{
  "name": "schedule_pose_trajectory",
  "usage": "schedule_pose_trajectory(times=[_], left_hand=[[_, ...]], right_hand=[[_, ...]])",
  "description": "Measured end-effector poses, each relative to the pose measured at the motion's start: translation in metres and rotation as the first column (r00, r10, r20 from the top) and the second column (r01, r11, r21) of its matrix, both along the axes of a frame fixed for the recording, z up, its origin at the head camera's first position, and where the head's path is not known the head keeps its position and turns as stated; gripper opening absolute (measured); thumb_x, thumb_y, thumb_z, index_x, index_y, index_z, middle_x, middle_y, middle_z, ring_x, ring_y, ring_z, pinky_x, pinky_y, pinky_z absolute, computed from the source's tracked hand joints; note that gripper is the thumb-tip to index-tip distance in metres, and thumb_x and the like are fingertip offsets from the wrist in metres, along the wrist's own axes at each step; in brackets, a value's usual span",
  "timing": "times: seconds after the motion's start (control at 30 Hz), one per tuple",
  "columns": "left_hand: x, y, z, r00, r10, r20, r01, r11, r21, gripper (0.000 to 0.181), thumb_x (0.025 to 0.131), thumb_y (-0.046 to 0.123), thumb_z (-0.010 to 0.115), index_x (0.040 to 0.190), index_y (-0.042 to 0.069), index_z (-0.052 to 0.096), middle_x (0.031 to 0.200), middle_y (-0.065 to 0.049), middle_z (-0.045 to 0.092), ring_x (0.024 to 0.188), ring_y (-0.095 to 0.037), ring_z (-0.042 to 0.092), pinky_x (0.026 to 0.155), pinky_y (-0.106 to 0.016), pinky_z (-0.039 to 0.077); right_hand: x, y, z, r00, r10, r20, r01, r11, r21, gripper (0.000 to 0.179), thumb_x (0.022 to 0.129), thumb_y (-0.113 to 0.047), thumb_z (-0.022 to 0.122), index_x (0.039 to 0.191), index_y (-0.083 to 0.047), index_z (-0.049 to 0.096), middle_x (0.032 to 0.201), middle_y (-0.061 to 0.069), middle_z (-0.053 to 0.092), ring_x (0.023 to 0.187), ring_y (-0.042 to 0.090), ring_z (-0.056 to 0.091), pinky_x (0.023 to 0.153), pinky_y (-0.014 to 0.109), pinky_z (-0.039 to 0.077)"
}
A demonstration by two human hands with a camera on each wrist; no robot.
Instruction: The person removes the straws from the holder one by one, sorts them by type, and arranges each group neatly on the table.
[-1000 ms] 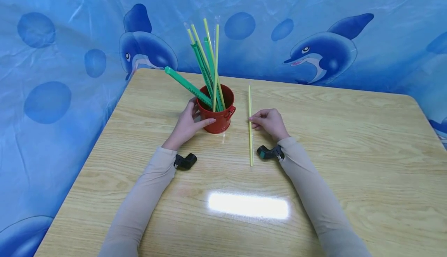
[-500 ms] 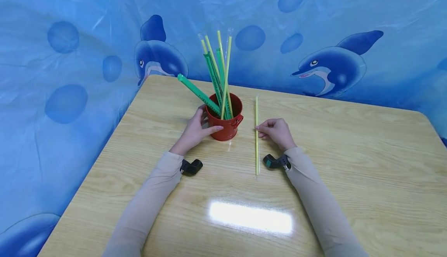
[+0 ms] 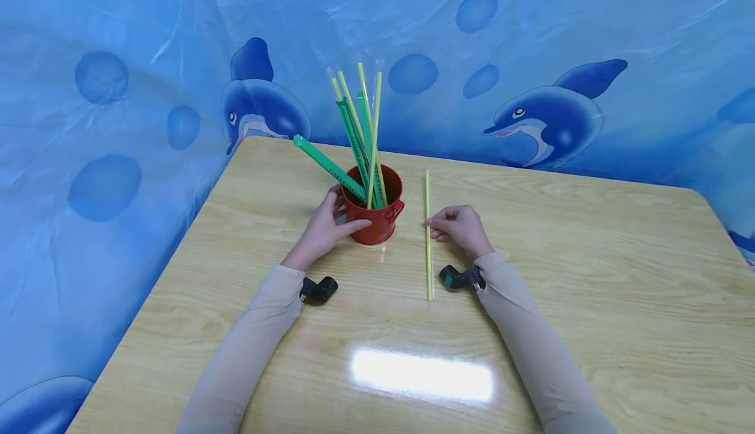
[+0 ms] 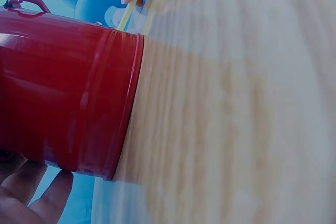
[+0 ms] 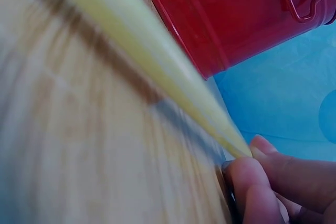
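Note:
A small red metal bucket [image 3: 379,229] with a side handle stands on the table. My left hand [image 3: 320,232] holds it from the left, thumb across the front and fingers round the far side. The left wrist view shows fingers [image 4: 54,195] against the bucket wall. To the right of the bucket, my right hand [image 3: 463,229] pinches a yellow straw [image 3: 428,267] in a clear wrapper near its middle. That straw [image 5: 152,59] lies low over the tabletop in the right wrist view, between thumb and fingertips [image 5: 247,174].
Several wrapped yellow straws [image 3: 375,126] and several slim green packets [image 3: 327,164] with dark lettering lean out of the bucket. The pale wooden table [image 3: 590,290] reaches back to a blue dolphin-print sheet [image 3: 413,1]. Black wrist cameras [image 3: 320,290] sit at both cuffs.
The head view has shifted slightly. Both hands, the bucket and the pinched straw keep the same places relative to one another.

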State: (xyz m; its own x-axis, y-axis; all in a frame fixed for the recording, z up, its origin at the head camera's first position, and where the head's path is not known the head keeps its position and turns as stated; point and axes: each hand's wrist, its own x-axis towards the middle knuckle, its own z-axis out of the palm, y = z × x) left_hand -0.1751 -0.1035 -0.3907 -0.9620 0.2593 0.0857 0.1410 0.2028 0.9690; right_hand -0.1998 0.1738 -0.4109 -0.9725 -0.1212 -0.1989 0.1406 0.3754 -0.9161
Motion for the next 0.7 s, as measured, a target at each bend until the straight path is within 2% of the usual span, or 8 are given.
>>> schedule_pose_trajectory(times=[0.2, 0.37, 0.53, 0.7], left_hand=[[0.0015, -0.0015, -0.0046, 1.0, 0.001, -0.006, -0.001, 1.0, 0.003, 0.079, 0.085, 0.013, 0.071, 0.147, 0.005, 0.022, 0.146, -0.012, 0.034, 0.134, -0.027, 0.035, 0.107, -0.04, 0.035], [0.0004, -0.0015, -0.0023, 1.0, 0.006, 0.006, -0.006, 1.0, -0.003, 0.08, 0.085, 0.013, 0.072, 0.147, 0.005, 0.021, 0.147, -0.012, 0.033, 0.135, -0.027, 0.033, 0.107, -0.04, 0.035], [0.0002, -0.0003, -0.0002, 1.0, 0.001, -0.014, -0.001, 1.0, 0.003, 0.08, 0.085, 0.013, 0.071, 0.147, 0.004, 0.021, 0.147, -0.014, 0.033, 0.135, -0.029, 0.033, 0.107, -0.042, 0.035], [0.0011, -0.0013, -0.0021, 1.0, 0.004, 0.002, -0.004, 1.0, 0.003, 0.079, 0.085, 0.011, 0.071, 0.147, 0.004, 0.021, 0.147, -0.014, 0.034, 0.135, -0.028, 0.033, 0.106, -0.041, 0.035]], right_hand=[[0.0019, -0.0013, -0.0036, 1.0, 0.0, -0.008, 0.0, 1.0, 0.007, 0.02, 0.089, -0.01, 0.066, 0.091, 0.01, 0.067, 0.069, 0.007, 0.066, 0.056, 0.011, 0.061, 0.055, 0.023, 0.055], [0.0009, -0.0008, -0.0012, 1.0, -0.002, -0.005, 0.002, 1.0, 0.016, 0.02, 0.089, -0.01, 0.066, 0.089, 0.009, 0.067, 0.067, 0.007, 0.066, 0.055, 0.011, 0.062, 0.055, 0.024, 0.055], [0.0019, -0.0008, 0.0, 0.999, -0.008, -0.037, 0.009, 1.0, 0.025, 0.019, 0.09, -0.01, 0.065, 0.088, 0.009, 0.067, 0.067, 0.008, 0.066, 0.055, 0.011, 0.062, 0.055, 0.024, 0.055], [0.0025, -0.0011, -0.0003, 1.0, -0.005, -0.017, 0.005, 1.0, 0.025, 0.019, 0.09, -0.01, 0.064, 0.088, 0.009, 0.067, 0.066, 0.007, 0.066, 0.055, 0.011, 0.062, 0.055, 0.024, 0.055]])
